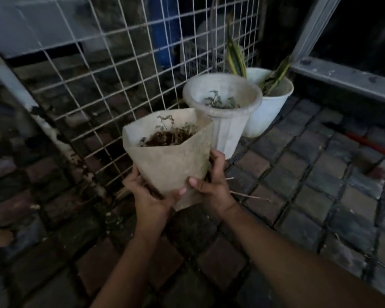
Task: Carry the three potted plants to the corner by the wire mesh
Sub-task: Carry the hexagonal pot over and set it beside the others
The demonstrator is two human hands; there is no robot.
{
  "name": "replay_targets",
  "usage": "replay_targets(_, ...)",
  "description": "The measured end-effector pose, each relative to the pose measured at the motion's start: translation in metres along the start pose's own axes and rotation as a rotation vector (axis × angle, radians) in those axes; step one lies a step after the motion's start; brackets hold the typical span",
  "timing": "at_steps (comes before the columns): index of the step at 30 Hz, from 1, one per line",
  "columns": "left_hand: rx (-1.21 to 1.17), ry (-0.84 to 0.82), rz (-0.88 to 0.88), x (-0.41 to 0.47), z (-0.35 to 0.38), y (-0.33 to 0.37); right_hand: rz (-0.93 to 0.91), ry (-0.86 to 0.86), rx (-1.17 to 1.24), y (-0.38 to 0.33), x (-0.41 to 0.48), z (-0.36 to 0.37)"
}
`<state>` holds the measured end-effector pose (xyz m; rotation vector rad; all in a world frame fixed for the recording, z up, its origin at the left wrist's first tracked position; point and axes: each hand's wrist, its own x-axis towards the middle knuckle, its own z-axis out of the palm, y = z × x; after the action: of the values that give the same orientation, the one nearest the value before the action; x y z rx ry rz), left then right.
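Note:
I hold a beige angular pot with dark soil and thin dry sprigs, tilted slightly, above the paving. My left hand grips its lower left side and my right hand grips its lower right side. Just behind it a round white pot with a small green plant stands on the ground by the wire mesh. Farther back in the corner stands a white pot with tall striped green-yellow leaves.
The floor is dark brick paving. A grey metal frame rail runs along the right behind the pots. A white post slants down the left side. Dry twigs lie near my right hand.

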<state>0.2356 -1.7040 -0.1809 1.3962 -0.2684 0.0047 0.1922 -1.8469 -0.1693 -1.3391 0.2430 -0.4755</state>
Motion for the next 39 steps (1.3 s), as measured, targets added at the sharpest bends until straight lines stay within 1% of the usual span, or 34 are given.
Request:
replay_targets(3, 0.032, -0.019, 0.054, 0.015, 0.002, -0.001, -0.038, -0.023, -0.006, 0.000, 0.011, -0.003)
replay_targets(9, 0.134, -0.020, 0.036, 0.025, -0.004, 0.007, -0.013, 0.049, 0.031, 0.007, 0.010, -0.011)
replay_targets(11, 0.162, 0.006, 0.013, 0.021, -0.009, -0.004, -0.002, 0.029, 0.034, 0.014, 0.010, -0.012)
replay_targets(14, 0.197, 0.004, -0.018, 0.019, -0.022, -0.016, 0.038, -0.005, 0.028, 0.031, 0.009, -0.012)
replay_targets(20, 0.276, -0.030, -0.019, 0.017, -0.044, -0.029, 0.131, -0.028, 0.006, 0.062, -0.004, -0.008)
replay_targets(24, 0.301, -0.014, -0.027, 0.012, -0.057, -0.038, 0.137, -0.044, -0.013, 0.073, -0.012, -0.004)
replay_targets(28, 0.321, -0.064, -0.046, 0.024, -0.065, -0.036, 0.138, -0.064, 0.048, 0.064, -0.009, 0.000)
replay_targets(31, 0.324, -0.088, -0.087, 0.030, -0.069, -0.035, 0.190, -0.067, 0.125, 0.048, -0.006, 0.004)
replay_targets(34, 0.358, -0.081, -0.101, 0.028, -0.072, -0.038, 0.241, -0.059, 0.146, 0.036, -0.002, 0.015)
replay_targets(36, 0.389, -0.079, -0.108, 0.028, -0.075, -0.039, 0.225, -0.033, 0.108, 0.031, 0.002, 0.025)
replay_targets(39, 0.448, -0.070, -0.104, 0.024, -0.077, -0.042, 0.162, -0.019, -0.013, 0.030, 0.003, 0.036)
